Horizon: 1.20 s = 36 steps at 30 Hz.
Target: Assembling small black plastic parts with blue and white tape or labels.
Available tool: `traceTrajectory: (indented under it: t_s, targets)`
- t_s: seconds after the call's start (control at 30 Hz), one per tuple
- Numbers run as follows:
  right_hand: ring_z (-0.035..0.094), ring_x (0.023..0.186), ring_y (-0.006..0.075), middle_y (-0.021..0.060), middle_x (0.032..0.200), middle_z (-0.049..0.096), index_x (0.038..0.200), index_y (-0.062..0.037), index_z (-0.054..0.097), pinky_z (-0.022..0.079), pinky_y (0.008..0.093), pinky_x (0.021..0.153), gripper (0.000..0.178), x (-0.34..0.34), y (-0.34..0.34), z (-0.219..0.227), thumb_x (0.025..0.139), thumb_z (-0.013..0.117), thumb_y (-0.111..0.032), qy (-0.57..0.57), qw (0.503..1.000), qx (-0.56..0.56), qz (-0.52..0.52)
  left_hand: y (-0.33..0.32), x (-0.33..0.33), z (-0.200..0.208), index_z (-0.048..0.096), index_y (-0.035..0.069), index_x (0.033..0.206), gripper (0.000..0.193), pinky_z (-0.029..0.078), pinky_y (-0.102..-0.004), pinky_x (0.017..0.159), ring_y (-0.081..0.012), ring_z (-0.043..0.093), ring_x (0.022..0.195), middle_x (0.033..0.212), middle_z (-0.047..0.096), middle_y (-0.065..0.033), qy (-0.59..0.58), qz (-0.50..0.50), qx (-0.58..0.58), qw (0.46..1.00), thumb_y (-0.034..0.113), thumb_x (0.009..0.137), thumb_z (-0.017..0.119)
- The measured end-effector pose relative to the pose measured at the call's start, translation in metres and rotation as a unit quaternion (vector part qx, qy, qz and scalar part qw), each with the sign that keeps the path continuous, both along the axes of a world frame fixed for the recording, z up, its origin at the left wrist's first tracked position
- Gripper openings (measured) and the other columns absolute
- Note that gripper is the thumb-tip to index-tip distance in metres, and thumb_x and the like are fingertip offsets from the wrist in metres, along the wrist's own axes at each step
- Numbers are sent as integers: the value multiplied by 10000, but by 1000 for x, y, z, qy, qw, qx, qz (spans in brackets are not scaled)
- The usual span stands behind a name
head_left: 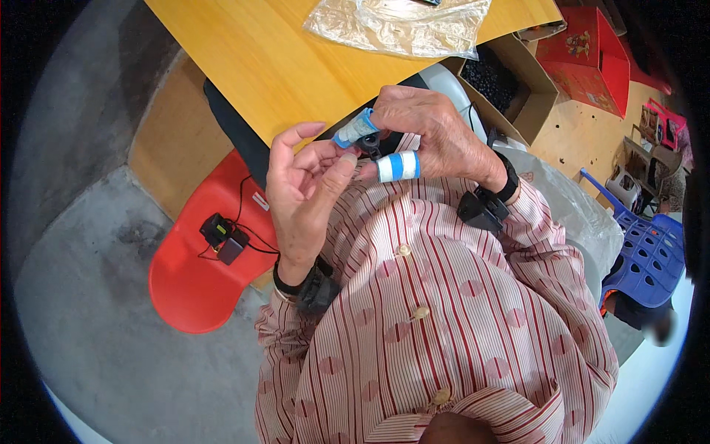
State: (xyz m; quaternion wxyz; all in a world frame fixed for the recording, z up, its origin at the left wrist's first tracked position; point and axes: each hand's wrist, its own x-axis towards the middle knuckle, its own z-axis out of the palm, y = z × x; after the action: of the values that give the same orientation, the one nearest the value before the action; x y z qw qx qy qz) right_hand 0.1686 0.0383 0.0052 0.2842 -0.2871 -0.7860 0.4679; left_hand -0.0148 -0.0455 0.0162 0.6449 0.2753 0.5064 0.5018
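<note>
A small black part with a round end (pixel 369 143) is held between my two hands, in front of my chest and near the table edge. My right hand (pixel 436 129) grips it between thumb and index finger, both wrapped in blue and white tape (pixel 399 166). My left hand (pixel 307 181) meets it from the other side, its thumb and fingertips pinched at the part while its index finger points up. The fingers partly cover the piece, so its full shape is hidden.
Ahead is a yellow wooden table (pixel 274 70) with a clear plastic bag (pixel 399 28). A cardboard box of small black pieces (pixel 543 111) stands right of it, beside a red box (pixel 584 59). A red stool (pixel 192 285) at left carries black cabled devices (pixel 224 238); a blue plastic chair (pixel 647 255) is right.
</note>
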Motion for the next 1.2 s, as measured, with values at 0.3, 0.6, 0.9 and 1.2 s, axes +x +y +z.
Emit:
traceTrajectory:
  t_s: [0.3,0.6,0.9,1.2]
  targets:
    - [581,669,224,40,665,585,916,-31,646,471,348,602,352,-1,-1,-7,661,779,-233,-38,998,34,21,6,5,4,380,-69,1265,512,493,-319,858,-197,601,975,1081,591,-178,-169,13,-127,977,-4,821,627]
    - [573,645,236,50,661,563,931,-27,640,463,357,584,358,-1,0,-8,675,764,-246,-57,997,38,39,6,9,0,404,-90,1255,505,503,-310,846,-196,624,935,1033,623,-178,-143,26,-122,982,-32,798,610]
    - [583,651,253,65,683,559,936,-31,631,463,365,590,352,-1,-2,-5,689,754,-250,-74,996,13,41,4,10,-6,432,-105,1227,465,533,-299,797,-195,641,896,1019,631,-183,-129,30,-98,986,-62,790,586]
    - [577,652,273,83,706,537,917,-24,601,462,377,587,334,-1,-4,-11,705,734,-245,-52,996,58,47,4,10,-7,452,-109,1213,450,536,-305,780,-192,646,873,969,639,-162,-142,43,-113,982,-54,786,581]
